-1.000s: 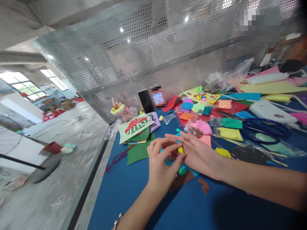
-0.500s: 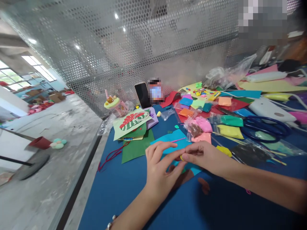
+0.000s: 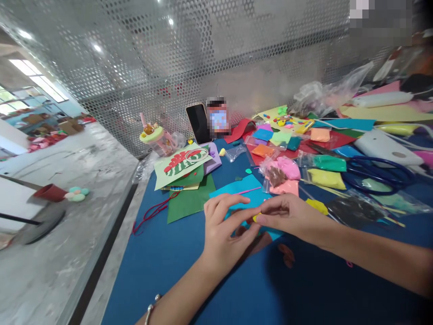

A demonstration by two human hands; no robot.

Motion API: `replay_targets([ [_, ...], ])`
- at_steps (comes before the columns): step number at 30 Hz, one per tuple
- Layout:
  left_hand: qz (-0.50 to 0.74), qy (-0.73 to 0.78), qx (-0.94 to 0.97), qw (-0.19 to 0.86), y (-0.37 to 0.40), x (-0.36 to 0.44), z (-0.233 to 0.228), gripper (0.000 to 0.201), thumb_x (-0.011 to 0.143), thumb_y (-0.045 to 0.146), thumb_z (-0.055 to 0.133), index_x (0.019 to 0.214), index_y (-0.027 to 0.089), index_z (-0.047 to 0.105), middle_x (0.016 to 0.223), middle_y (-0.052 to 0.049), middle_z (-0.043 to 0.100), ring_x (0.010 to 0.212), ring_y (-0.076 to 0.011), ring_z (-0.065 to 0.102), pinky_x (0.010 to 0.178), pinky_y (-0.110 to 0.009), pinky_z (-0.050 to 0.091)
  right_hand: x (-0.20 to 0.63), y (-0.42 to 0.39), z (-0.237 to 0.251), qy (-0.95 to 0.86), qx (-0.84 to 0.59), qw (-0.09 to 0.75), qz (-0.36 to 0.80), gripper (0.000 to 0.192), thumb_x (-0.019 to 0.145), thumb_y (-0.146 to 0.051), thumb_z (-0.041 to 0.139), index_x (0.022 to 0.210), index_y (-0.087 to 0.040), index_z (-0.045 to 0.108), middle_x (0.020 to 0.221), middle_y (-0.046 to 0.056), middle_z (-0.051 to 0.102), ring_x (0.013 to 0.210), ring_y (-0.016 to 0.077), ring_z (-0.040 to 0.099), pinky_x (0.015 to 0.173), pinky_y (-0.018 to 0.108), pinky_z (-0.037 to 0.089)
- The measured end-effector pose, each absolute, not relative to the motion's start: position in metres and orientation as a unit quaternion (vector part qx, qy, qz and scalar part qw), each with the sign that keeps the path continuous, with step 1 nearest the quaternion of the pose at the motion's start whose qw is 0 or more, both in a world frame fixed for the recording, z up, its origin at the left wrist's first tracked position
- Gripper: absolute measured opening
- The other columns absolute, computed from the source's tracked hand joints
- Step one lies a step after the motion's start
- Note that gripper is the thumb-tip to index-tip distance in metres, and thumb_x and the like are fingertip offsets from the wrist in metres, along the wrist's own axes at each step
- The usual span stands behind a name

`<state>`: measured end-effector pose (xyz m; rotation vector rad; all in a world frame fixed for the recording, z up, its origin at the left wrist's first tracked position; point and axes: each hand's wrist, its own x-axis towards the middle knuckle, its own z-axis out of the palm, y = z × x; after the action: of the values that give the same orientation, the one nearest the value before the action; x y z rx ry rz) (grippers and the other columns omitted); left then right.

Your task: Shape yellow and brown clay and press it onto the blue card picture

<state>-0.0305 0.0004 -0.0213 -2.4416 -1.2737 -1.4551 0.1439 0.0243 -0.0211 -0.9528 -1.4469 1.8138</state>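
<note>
Both hands meet low over the blue counter, above a cyan sheet: the left hand and right hand each pinch a small yellow lump between thumb and fingertips, so both grips are clenched on it. Just behind lie bags of pink clay and yellow clay, with blue scissors to the right. Farther left sit a green sheet, a red cord and a phone propped near the mesh wall.
</note>
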Motion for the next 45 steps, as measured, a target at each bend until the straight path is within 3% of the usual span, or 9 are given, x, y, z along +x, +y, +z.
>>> replay_targets([
  [6,-0.481,-0.391,-0.785,0.0,0.003,-0.032,-0.021,0.014,0.077,0.024,0.074,0.09,0.026,0.07,0.095,-0.001,0.066,0.095,-0.0191,0.056,0.085,-0.037,0.045,0.148,0.03,-0.018,-0.575,-0.368,0.303,0.664,0.017,0.075,-0.038,0.073,0.073,-0.021,0.075,0.073,0.001,0.074,0.073,0.0181,0.069,0.068,0.026,0.054],
  [14,-0.518,-0.407,-0.748,-0.086,0.001,-0.032,-0.021,0.02,0.074,0.025,0.076,0.093,0.027,0.071,0.103,-0.002,0.063,0.096,-0.0173,0.058,0.088,-0.036,0.047,0.149,0.025,-0.017,-0.45,-0.237,0.275,0.816,0.032,0.09,-0.044,0.057,0.09,-0.017,0.074,0.082,0.005,0.073,0.078,0.0163,0.07,0.086,0.034,0.052],
  [24,-0.558,-0.393,-0.724,-0.103,-0.011,-0.016,-0.013,0.021,0.072,0.021,0.077,0.092,0.024,0.07,0.095,-0.002,0.06,0.091,-0.0132,0.058,0.075,-0.023,0.051,0.139,0.011,-0.025,-0.39,-0.159,0.284,0.862,0.035,0.082,-0.052,0.065,0.085,-0.018,0.072,0.088,0.006,0.07,0.078,0.0152,0.067,0.081,0.028,0.052],
  [28,-0.561,-0.388,-0.725,-0.096,-0.013,-0.015,-0.015,0.02,0.073,0.02,0.076,0.092,0.024,0.07,0.095,-0.002,0.059,0.09,-0.014,0.059,0.072,-0.024,0.051,0.138,0.01,-0.026,-0.405,-0.149,0.297,0.852,0.04,0.079,-0.059,0.064,0.085,-0.019,0.073,0.085,0.005,0.07,0.08,0.0152,0.066,0.083,0.028,0.052],
  [31,-0.546,-0.384,-0.741,-0.074,-0.013,-0.017,-0.014,0.022,0.073,0.024,0.077,0.094,0.024,0.069,0.096,-0.003,0.059,0.091,-0.0158,0.058,0.071,-0.026,0.052,0.14,0.012,-0.032,-0.421,-0.161,0.292,0.843,0.039,0.078,-0.054,0.068,0.085,-0.016,0.073,0.083,0.005,0.07,0.067,0.0111,0.065,0.063,0.021,0.054],
  [33,-0.526,-0.388,-0.755,-0.052,-0.013,-0.018,-0.013,0.026,0.074,0.027,0.076,0.098,0.024,0.068,0.099,-0.003,0.059,0.094,-0.0166,0.056,0.074,-0.027,0.052,0.143,0.014,-0.034,-0.455,-0.203,0.28,0.821,0.04,0.081,-0.053,0.065,0.09,-0.015,0.073,0.08,0.006,0.07,0.054,0.009,0.061,0.041,0.016,0.045],
  [35,-0.51,-0.394,-0.764,-0.034,-0.013,-0.02,-0.012,0.023,0.076,0.025,0.074,0.098,0.024,0.068,0.101,-0.003,0.058,0.097,-0.0163,0.055,0.077,-0.026,0.051,0.146,0.015,-0.032,-0.495,-0.237,0.274,0.789,0.044,0.084,-0.055,0.06,0.096,-0.015,0.073,0.078,0.007,0.071,0.052,0.011,0.062,0.034,0.015,0.04],
  [41,-0.471,-0.403,-0.785,0.006,-0.009,-0.026,-0.015,0.022,0.078,0.019,0.071,0.099,0.026,0.069,0.104,-0.002,0.06,0.1,-0.0168,0.054,0.087,-0.03,0.045,0.147,0.018,-0.019,-0.549,-0.302,0.308,0.716,0.03,0.078,-0.048,0.07,0.082,-0.019,0.075,0.08,0.005,0.075,0.074,0.0199,0.072,0.065,0.028,0.057],
  [45,-0.459,-0.417,-0.784,0.024,-0.005,-0.029,-0.015,0.024,0.076,0.026,0.075,0.1,0.024,0.068,0.105,-0.004,0.06,0.1,-0.0185,0.054,0.089,-0.033,0.043,0.146,0.02,-0.022,-0.581,-0.374,0.33,0.643,0.028,0.08,-0.048,0.066,0.08,-0.022,0.075,0.076,0.003,0.075,0.072,0.0193,0.071,0.063,0.028,0.057],
])
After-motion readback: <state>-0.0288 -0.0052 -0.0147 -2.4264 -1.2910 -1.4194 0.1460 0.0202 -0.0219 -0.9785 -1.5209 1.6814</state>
